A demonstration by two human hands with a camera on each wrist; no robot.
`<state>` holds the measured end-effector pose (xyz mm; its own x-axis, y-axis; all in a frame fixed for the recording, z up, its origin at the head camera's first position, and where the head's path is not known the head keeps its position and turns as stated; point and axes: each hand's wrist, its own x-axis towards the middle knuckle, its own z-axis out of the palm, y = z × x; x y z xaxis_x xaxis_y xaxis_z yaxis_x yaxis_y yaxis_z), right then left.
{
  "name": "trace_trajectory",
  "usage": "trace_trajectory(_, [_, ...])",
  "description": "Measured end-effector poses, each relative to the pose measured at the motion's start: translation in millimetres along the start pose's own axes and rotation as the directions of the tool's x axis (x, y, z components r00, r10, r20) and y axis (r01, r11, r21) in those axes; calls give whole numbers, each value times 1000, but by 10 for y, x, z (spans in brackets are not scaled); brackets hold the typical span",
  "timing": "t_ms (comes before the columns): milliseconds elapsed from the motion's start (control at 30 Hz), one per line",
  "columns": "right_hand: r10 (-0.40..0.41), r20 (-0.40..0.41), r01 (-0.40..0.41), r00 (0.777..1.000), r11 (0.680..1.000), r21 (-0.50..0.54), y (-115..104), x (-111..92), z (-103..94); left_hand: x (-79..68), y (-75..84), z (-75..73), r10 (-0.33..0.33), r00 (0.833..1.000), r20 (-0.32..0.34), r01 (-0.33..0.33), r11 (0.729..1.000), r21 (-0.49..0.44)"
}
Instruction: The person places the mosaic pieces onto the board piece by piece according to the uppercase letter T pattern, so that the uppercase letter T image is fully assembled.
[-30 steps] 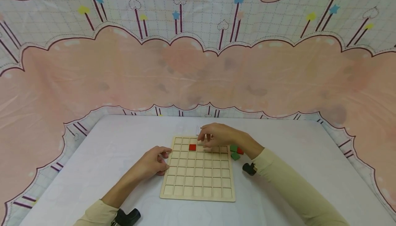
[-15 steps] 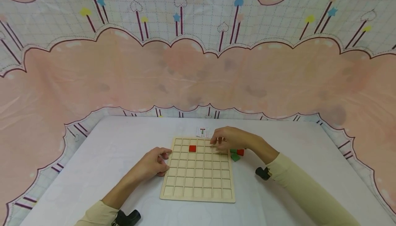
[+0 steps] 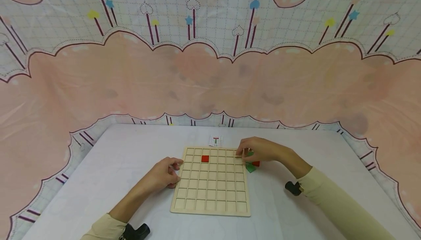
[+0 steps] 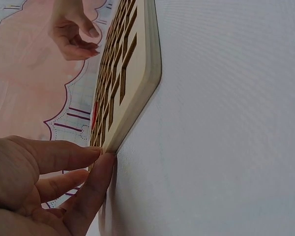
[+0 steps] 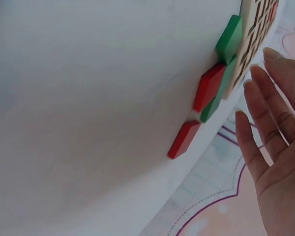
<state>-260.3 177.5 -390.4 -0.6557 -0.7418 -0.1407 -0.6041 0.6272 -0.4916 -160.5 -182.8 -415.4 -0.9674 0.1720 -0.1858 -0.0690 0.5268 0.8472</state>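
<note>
A pale wooden grid board (image 3: 210,186) lies on the white table, with one red square tile (image 3: 205,158) in a cell of its second row from the far side. At the board's left edge, the index fingertip and thumb of my left hand (image 3: 160,174) touch the wood, apart from each other along the edge. My right hand (image 3: 261,148) hovers over the board's far right corner, nothing in its fingers. Beside that corner lie green tiles (image 5: 230,39) and red tiles (image 5: 209,87), some overlapping; in the head view this hand partly covers them.
A small printed card (image 3: 215,141) with a coloured grid pattern lies just beyond the board's far edge. A patterned pink and white cloth (image 3: 210,79) hangs behind the table. Black wrist cameras (image 3: 136,231) sit below both hands.
My right hand has moved right, from above the board's far middle to its far right corner, uncovering the printed card. My left hand stays at the left edge.
</note>
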Motion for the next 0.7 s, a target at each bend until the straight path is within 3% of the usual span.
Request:
trace_trajectory(300, [-19,-20,19,1000,999,30,134,-156,-28,1,5,2,-7,1000,-3,7,1000,-1])
trace_trajectory(700, [1,-45,-1,999,1000,-15,254,-297,-43,-7,-9,-4,10,1000,-1,-10,1000,-13])
